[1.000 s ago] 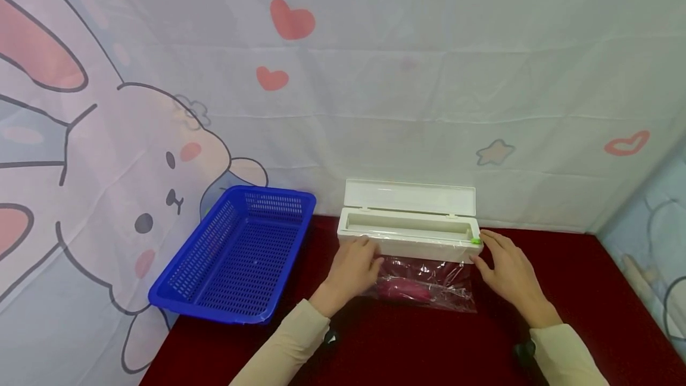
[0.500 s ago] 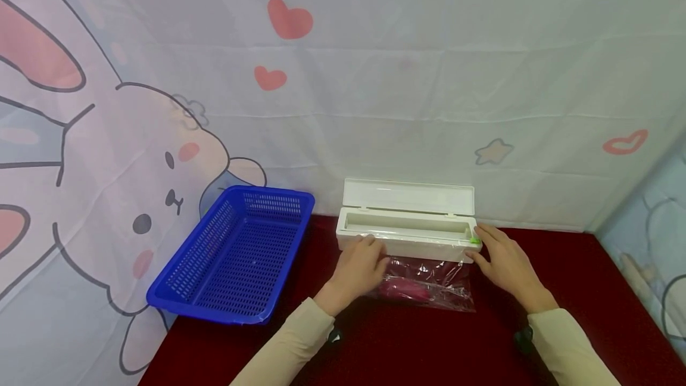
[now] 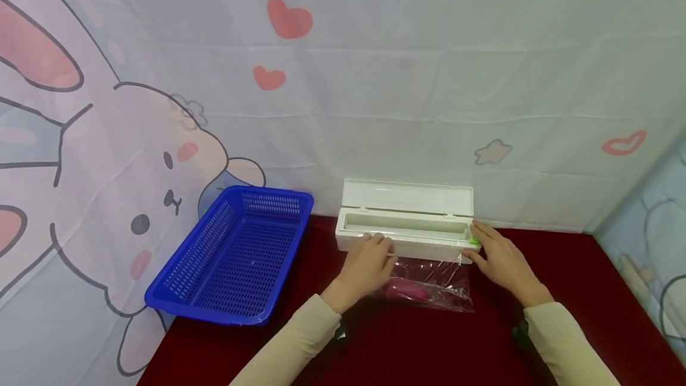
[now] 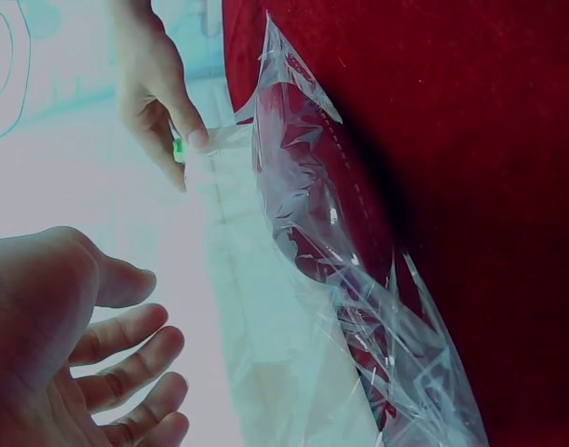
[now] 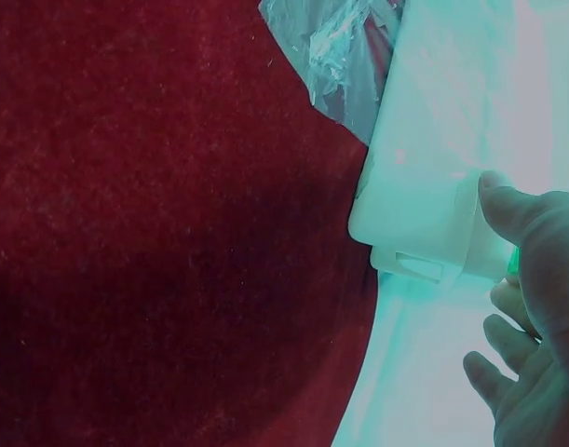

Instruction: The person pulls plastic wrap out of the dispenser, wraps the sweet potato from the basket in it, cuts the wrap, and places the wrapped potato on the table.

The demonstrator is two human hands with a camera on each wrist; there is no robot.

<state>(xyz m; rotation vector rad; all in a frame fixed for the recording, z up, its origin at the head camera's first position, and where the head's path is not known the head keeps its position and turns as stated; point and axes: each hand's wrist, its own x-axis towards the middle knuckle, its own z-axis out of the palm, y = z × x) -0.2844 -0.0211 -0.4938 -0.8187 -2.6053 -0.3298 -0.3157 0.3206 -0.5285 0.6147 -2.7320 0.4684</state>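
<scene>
A white cling film dispenser (image 3: 407, 246) lies on the table with its lid (image 3: 408, 196) raised. A small green slider (image 3: 474, 241) sits at its right end. Clear plastic film (image 3: 452, 290) hangs from its front over the table, covering a pink-red oblong thing (image 3: 408, 289) whose kind is unclear. My left hand (image 3: 365, 264) is over the dispenser's front, left of the middle; its fingers are relaxed and hold nothing in the left wrist view. My right hand (image 3: 504, 261) grips the dispenser's right end, thumb on the front lip, index finger behind, the slider between them.
An open blue plastic basket (image 3: 308, 219) stands left of the dispenser on the dark red tablecloth (image 3: 418, 350). Right behind rises a printed cloth backdrop (image 3: 396, 88) with a rabbit and hearts.
My left hand has moved a little to the right along the dispenser's front. My right hand has shifted slightly left at its end. The dispenser and film stay in place.
</scene>
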